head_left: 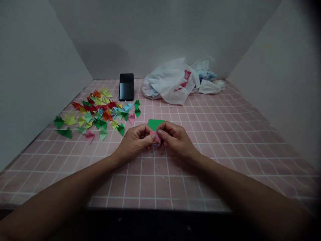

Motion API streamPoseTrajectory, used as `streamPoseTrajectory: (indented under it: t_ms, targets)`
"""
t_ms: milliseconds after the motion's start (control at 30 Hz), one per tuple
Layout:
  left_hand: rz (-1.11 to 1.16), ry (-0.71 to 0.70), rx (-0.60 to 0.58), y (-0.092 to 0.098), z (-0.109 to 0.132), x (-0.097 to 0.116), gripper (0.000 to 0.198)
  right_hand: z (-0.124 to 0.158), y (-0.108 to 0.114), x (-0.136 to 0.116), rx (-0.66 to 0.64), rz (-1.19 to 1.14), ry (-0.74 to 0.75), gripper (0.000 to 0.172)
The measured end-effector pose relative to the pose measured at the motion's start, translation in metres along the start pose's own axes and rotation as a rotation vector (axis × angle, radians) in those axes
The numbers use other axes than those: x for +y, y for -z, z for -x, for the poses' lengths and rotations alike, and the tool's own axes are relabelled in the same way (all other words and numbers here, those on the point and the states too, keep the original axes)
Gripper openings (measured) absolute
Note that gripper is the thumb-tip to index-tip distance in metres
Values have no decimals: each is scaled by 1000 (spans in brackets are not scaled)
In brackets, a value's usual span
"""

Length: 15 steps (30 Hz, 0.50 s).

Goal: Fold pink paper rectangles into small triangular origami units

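Note:
Between my two hands is a small piece of folded pink paper [156, 137], pinched near the middle of the table. My left hand [134, 139] grips its left side with thumb and fingers closed. From the other side, my right hand [177, 138] pinches it between thumb and forefinger. Just behind the fingers lies a green paper sheet [155, 124], with a bit of pink showing at its left edge. My hands partly cover this paper and whatever colored pieces lie under it.
Many folded paper pieces [100, 112] in red, yellow, green, blue and pink are spread at the left. A black phone [126, 87] leans upright at the back. White plastic bags [173, 80] lie behind on the pink checked tablecloth [225, 134]. Grey walls enclose three sides.

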<state>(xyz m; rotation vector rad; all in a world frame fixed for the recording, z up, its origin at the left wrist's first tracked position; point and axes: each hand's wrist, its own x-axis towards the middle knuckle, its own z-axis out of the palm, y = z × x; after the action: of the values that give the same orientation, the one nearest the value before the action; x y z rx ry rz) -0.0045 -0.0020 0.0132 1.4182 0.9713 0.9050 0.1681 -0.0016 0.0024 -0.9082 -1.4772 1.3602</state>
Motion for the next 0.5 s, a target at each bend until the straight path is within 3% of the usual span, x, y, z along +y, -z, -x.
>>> streamPoseTrajectory:
  t_ms: [267,500]
  targets:
    - [42,-41,34,5,-3,-4,24,-1,-1,9,-63,-188,-161,30]
    - [35,-19,28,7,-4,-8,30,-1,2,6,-20,-96,-147,28]
